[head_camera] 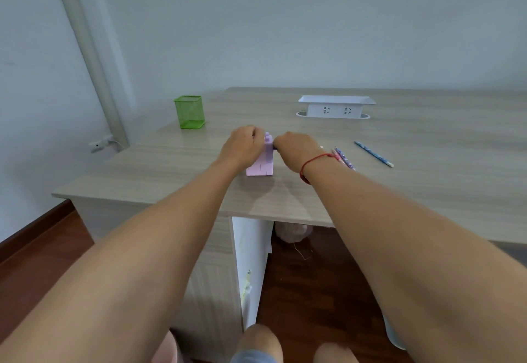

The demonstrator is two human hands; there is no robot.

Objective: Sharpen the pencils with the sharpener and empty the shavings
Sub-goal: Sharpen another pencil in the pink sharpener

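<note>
A lilac box-shaped sharpener (263,163) stands upright on the wooden desk (171,168). My left hand (243,145) is closed around its left side and top. My right hand (296,148) is closed against its right side near the top, on a dark part that I cannot make out. Just behind my right wrist lie a pink and a purple patterned pencil (343,157), side by side. A blue pencil (373,153) lies alone farther right. Whether a pencil is in the sharpener is hidden by my hands.
A green mesh pen cup (189,111) stands at the desk's back left. A white socket box (336,106) sits at the back middle. The desk's near edge runs under my forearms, with a white cabinet panel (248,262) and dark wood floor below.
</note>
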